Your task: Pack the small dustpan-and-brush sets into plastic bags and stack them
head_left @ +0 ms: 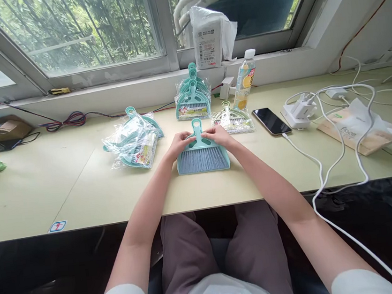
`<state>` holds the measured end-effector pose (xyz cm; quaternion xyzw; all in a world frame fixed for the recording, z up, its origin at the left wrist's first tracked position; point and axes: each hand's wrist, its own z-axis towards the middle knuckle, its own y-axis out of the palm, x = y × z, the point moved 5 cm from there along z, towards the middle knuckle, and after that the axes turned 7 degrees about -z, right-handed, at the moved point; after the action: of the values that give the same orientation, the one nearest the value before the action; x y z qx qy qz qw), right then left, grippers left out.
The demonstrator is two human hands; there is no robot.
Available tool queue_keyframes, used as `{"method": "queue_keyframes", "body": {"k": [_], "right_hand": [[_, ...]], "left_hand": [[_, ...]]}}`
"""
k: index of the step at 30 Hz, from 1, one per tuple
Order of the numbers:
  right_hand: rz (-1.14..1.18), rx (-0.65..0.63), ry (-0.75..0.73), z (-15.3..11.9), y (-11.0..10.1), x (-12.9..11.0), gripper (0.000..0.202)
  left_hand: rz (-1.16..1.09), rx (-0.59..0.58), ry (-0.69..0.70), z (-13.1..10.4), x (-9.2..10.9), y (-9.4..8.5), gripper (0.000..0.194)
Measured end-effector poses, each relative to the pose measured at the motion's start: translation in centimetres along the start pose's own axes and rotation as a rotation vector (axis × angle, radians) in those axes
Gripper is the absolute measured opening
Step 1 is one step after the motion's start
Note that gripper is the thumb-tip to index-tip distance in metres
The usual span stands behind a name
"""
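Fingers of left hand point(180, 144) and right hand point(219, 136) clasping one dustpan point(204, 170) with brush point(202, 159), near the desk's point(98, 191) front edge, seemingly already paired, not yet bagged; bagged sets point(193, 105) beyond, toward the back edge.

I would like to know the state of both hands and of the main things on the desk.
Dustpan-and-brush set, unwrapped, held.
Left hand, holding its left side.
Right hand, holding its right side.
Left sets, wrapped, piled.
Rear sets, wrapped, upright.
Right set, wrapped.
Smartphone, face up, screen dark.
White cable, running to smartphone.
Drink bottle, capped, upright.
Tissue pack, opened.
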<state>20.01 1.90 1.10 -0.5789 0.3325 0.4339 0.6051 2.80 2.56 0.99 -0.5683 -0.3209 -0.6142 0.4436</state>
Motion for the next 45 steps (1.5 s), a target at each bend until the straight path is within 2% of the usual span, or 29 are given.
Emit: {"method": "queue_keyframes", "body": {"k": [3,8,10,12,14,17,20,23,26,29,32,35,41,45], "right_hand": [[0.067,0.026,0.027,-0.2,0.4,-0.1,0.033],[0.283,0.09,0.082,-0.4,0.7,0.1,0.046],[0.337,0.059,0.093,-0.3,0.7,0.3,0.055],[0.319,0.039,0.06,-0.2,0.7,0.3,0.058],[0.2,0.028,-0.037,-0.3,1.1,-0.1,0.05],[-0.164,-0.057,-0.303,-1.1,3.1,-1.1,0.034],[-0.495,-0.166,-0.479,-2.1,5.3,-1.6,0.031],[-0.581,-0.2,-0.464,-2.5,5.4,-1.7,0.033],[-0.572,-0.12,-0.37,-2.1,3.9,-1.8,0.03],[-0.585,-0.078,-0.385,-1.8,3.2,-1.9,0.031],[-0.624,-0.135,-0.438,-1.6,3.7,-1.6,0.031],[-0.557,-0.193,-0.447,-1.4,4.3,-1.5,0.031],[-0.485,-0.255,-0.411,-1.1,4.9,-1.5,0.021],[-0.451,-0.19,-0.431,-1.0,4.7,-1.7,0.013]], "left_hand": [[-0.065,-0.021,-0.056,-0.1,0.1,-0.6,0.035],[-0.163,-0.167,-0.291,-1.1,-0.4,-2.3,0.034],[-0.22,-0.15,-0.292,-1.3,-0.5,-3.1,0.036],[-0.328,-0.044,-0.222,-1.0,-0.5,-4.0,0.04],[-0.454,0.124,-0.131,-0.5,-0.6,-5.0,0.043],[-0.599,0.36,0.001,0.0,-0.8,-6.3,0.04],[-0.683,0.508,0.056,-0.1,-1.4,-7.6,0.038],[-0.71,0.58,0.011,-0.4,-2.2,-8.3,0.032],[-0.722,0.629,-0.025,-0.9,-2.6,-8.2,0.027],[-0.741,0.587,-0.015,-1.2,-2.5,-7.3,0.035],[-0.708,0.504,-0.024,-1.3,-2.2,-6.3,0.042],[-0.676,0.461,-0.043,-1.2,-2.0,-5.7,0.042],[-0.593,0.443,-0.128,-0.5,-2.3,-5.2,0.038],[-0.588,0.442,-0.11,-0.4,-2.3,-5.3,0.038]]}}
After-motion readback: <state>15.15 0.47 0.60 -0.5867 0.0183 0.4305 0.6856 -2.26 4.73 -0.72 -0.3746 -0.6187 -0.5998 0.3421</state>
